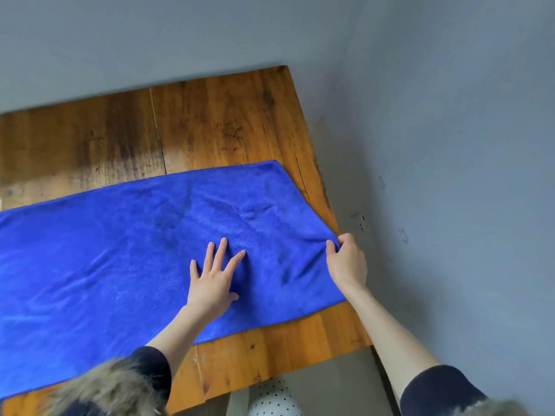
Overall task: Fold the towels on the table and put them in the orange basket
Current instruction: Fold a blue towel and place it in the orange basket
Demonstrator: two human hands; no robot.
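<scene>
Lying flat, blue towel (pixel 120 250), rumpled by right hand (pixel 345 262) pinch

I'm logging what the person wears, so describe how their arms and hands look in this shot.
Both forearms are bare. The left hand and right hand show no rings, watch or gloves. Dark navy sleeves are pushed up near the elbows, and brownish fur trim shows at the bottom edge.

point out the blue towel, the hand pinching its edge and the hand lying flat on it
blue towel (pixel 105 259): head view, on its flat middle.
right hand (pixel 345 262): head view, on the back of the hand.
left hand (pixel 211 280): head view, on the back of the hand.
</scene>
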